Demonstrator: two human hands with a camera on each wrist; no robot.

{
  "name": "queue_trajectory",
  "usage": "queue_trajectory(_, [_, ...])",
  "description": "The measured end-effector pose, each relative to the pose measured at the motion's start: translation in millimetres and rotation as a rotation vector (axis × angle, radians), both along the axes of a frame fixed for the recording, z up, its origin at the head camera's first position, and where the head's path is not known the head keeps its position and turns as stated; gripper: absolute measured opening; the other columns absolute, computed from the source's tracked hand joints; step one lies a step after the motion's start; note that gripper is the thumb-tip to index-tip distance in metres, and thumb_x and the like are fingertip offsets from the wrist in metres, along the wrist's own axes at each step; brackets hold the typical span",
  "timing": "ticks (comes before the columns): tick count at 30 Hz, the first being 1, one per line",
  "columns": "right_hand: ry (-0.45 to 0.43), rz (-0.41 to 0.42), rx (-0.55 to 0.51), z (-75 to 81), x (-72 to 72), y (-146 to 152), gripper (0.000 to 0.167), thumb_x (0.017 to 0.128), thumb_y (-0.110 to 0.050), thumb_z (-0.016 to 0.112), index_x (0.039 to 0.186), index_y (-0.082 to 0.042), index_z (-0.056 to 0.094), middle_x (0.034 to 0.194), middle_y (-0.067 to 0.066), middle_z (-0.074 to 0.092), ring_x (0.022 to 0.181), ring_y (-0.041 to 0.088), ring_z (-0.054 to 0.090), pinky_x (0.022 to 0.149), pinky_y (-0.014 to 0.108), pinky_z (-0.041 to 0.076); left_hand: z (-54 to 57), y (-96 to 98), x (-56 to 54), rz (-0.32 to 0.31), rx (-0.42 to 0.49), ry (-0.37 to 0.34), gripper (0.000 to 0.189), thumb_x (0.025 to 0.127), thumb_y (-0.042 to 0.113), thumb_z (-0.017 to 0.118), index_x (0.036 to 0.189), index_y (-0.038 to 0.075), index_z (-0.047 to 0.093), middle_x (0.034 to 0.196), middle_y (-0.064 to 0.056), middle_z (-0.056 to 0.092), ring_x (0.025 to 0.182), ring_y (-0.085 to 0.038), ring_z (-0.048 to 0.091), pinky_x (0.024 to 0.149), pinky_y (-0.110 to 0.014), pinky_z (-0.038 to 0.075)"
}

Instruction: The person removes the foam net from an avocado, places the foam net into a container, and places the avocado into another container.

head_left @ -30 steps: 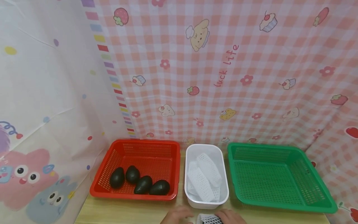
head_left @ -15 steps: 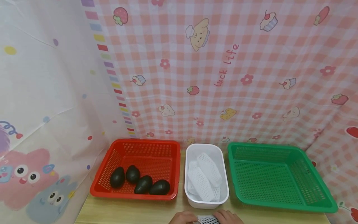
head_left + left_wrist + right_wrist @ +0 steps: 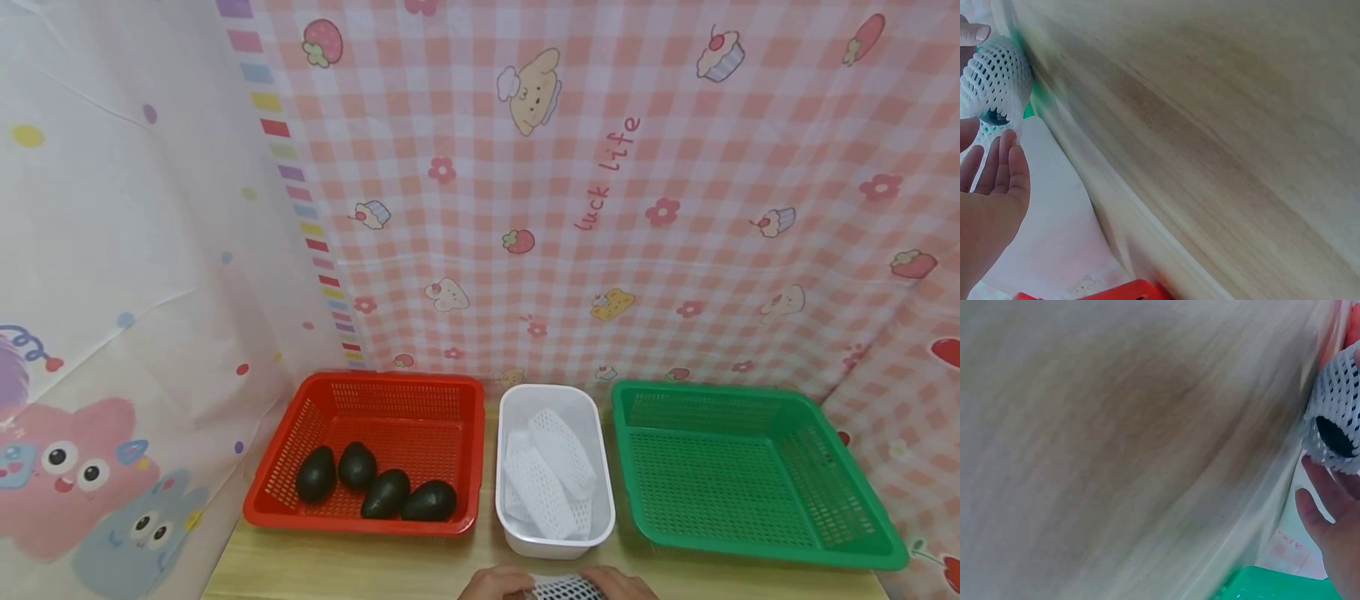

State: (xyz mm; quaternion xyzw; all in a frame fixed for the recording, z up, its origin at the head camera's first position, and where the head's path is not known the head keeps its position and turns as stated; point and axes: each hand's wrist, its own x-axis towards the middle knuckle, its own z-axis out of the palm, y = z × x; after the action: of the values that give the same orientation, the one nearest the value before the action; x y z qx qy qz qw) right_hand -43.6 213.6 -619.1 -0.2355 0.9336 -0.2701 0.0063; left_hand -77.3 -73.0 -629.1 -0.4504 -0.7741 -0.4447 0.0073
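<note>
A white foam net sleeve (image 3: 567, 588) is held between my two hands at the bottom edge of the head view. A dark avocado (image 3: 1334, 436) shows inside its end in the right wrist view, and dark skin shows through the mesh. My left hand (image 3: 996, 206) pinches one end of the sleeve, thumb and fingertips at its frayed rim. At the other end, my right hand (image 3: 1342, 550) grips the net with its fingertips at the rim. Both palms are cut off below the head view.
Several avocados (image 3: 386, 493) lie in a red basket (image 3: 360, 525) at left. In the middle, a white tub (image 3: 504, 467) contains several foam net sleeves (image 3: 540, 492). A green basket (image 3: 720, 475) stands at right. Behind them hangs a checked curtain (image 3: 480, 208).
My left hand has moved right, from beside the sleeve onto its left end. The right hand has stayed on the sleeve; baskets and tub are unchanged.
</note>
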Motion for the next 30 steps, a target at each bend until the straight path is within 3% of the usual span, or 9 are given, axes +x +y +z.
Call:
queue_trajectory(3, [-0.023,-0.044,-0.017,3.6,6.2,0,0.064,0.089,-0.063,0.074,0.130,-0.014,0.064,0.120,-0.008,0.070,0.098,0.003,0.061,0.081,0.033,0.055,4.3,0.9,1.2,0.015,-0.026,-0.049,0.021,0.091,0.001,0.072,0.111,-0.006,0.073,0.103,-0.014,0.072,0.095,-0.007,0.067,0.083,-0.017,0.052])
queue_trajectory(7, [-0.003,-0.058,-0.074,3.4,9.6,-1,0.058,0.089,-0.060,0.077,0.128,-0.019,0.065,0.119,-0.013,0.068,0.097,0.000,0.060,0.079,0.031,0.056,-15.9,6.0,-2.3,0.026,-0.043,-0.047,0.022,0.093,0.002,0.070,0.114,-0.002,0.073,0.106,-0.011,0.073,0.098,-0.009,0.067,0.085,-0.019,0.052])
queue_trajectory(10, [0.081,-0.021,-0.192,-3.0,9.2,-1,0.049,0.087,-0.045,0.085,0.126,-0.023,0.067,0.118,-0.013,0.068,0.097,0.000,0.064,0.078,0.026,0.057,-28.6,9.1,-5.1,0.022,-0.044,-0.072,0.023,0.094,0.006,0.071,0.116,0.000,0.073,0.108,-0.009,0.074,0.100,-0.008,0.066,0.086,-0.020,0.052])
queue_trajectory(11, [0.113,0.002,-0.234,-5.8,8.7,-1,0.049,0.085,-0.039,0.088,0.126,-0.023,0.067,0.117,-0.013,0.067,0.097,0.000,0.065,0.079,0.023,0.057,-23.4,9.0,-4.3,0.019,-0.035,-0.097,0.023,0.094,0.008,0.071,0.116,0.000,0.073,0.109,-0.011,0.074,0.101,-0.008,0.066,0.087,-0.021,0.052])
queue_trajectory(16, [0.229,0.089,-0.361,-18.2,4.3,1,0.055,0.078,-0.016,0.093,0.127,-0.023,0.068,0.114,-0.012,0.068,0.096,0.002,0.067,0.083,0.010,0.049,1.4,7.6,-1.2,0.007,-0.066,-0.079,0.025,0.093,0.011,0.071,0.115,-0.002,0.072,0.108,-0.014,0.073,0.103,-0.011,0.067,0.090,-0.022,0.052])
queue_trajectory(19, [0.191,0.089,-0.384,-19.6,3.4,2,0.049,0.079,-0.013,0.091,0.123,-0.020,0.069,0.111,-0.012,0.068,0.095,0.001,0.066,0.081,0.011,0.050,7.7,7.5,-0.5,0.009,-0.077,-0.068,0.026,0.093,0.011,0.070,0.115,-0.002,0.072,0.109,-0.015,0.073,0.104,-0.012,0.067,0.091,-0.021,0.052])
queue_trajectory(21, [0.146,0.089,-0.399,-18.4,3.5,3,0.044,0.082,-0.013,0.090,0.121,-0.018,0.070,0.110,-0.012,0.069,0.094,0.001,0.066,0.078,0.015,0.053,2.1,8.0,-2.7,0.006,-0.089,-0.053,0.027,0.094,0.011,0.070,0.117,-0.002,0.072,0.110,-0.014,0.073,0.104,-0.012,0.067,0.091,-0.022,0.052])
queue_trajectory(27, [0.051,0.150,-0.425,-13.6,0.3,7,0.033,0.088,-0.010,0.084,0.118,-0.010,0.071,0.109,-0.010,0.069,0.095,0.001,0.066,0.074,0.024,0.057,1.0,11.0,-4.7,0.004,-0.119,-0.123,0.032,0.093,0.016,0.073,0.120,0.000,0.072,0.113,-0.013,0.073,0.107,-0.010,0.065,0.093,-0.023,0.051])
queue_trajectory(30, [-0.008,0.184,-0.429,-10.1,-1.0,9,0.026,0.092,-0.007,0.078,0.117,-0.006,0.071,0.110,-0.010,0.069,0.096,0.001,0.066,0.074,0.025,0.058,-8.5,15.8,-5.9,0.024,-0.101,-0.066,0.028,0.091,0.017,0.075,0.115,0.002,0.072,0.107,-0.010,0.073,0.101,-0.009,0.064,0.088,-0.022,0.050])
